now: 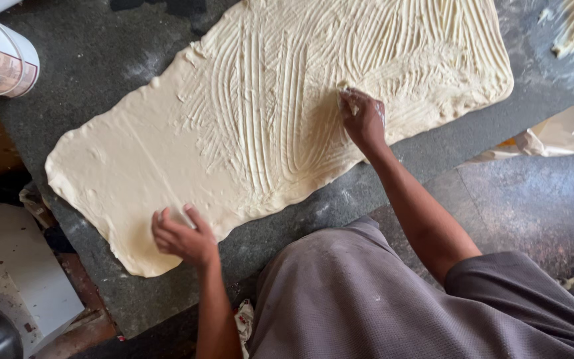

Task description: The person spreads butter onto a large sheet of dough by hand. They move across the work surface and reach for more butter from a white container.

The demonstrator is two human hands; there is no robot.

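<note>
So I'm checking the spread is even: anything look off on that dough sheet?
Yes. The dough sheet is grooved with spread around the right hand, but the end under the left hand is smooth and bare.

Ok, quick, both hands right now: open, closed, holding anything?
Left hand: fingers curled, resting on the near edge of the pale, flat rolled-out dough sheet; holding nothing visible.
Right hand: fingertips pressed into the dough's creamy spread; no grip on anything.

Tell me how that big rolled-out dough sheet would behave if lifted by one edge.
The dough sheet looks thin and wide, so it would probably droop and stretch. Finger grooves under the right hand suggest a soft, greasy, slippery coating. Lying flat under the left hand, it won't roll.
</note>
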